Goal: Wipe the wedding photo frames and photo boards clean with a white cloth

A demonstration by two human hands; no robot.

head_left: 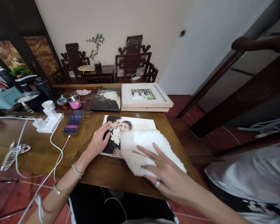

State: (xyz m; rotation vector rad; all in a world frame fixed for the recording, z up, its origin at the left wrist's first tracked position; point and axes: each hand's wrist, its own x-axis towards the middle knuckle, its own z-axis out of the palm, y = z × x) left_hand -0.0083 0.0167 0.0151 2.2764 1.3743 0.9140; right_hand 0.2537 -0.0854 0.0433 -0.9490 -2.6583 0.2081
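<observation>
A wedding photo panel (142, 121) lies flat near the front of the wooden table, showing a couple's portrait. My left hand (102, 137) rests on the panel's left edge, its fingers stretched out over the print. A white fluffy cloth (140, 140) covers the panel's lower right part and hangs past it onto the table. Spread fingers of my right hand (161, 165) lie flat on top of the cloth, with a ring on one finger. The cloth hides the panel's lower right corner.
Behind the panel lie a dark photo panel (107, 99) and stacked light frames (144, 93). To the left are a blurred phone (73, 123), a white power strip (48, 123), trailing cables, a pink cup (75, 102) and a silver clip-like object (15, 154). A dark wooden chair (224, 96) stands right.
</observation>
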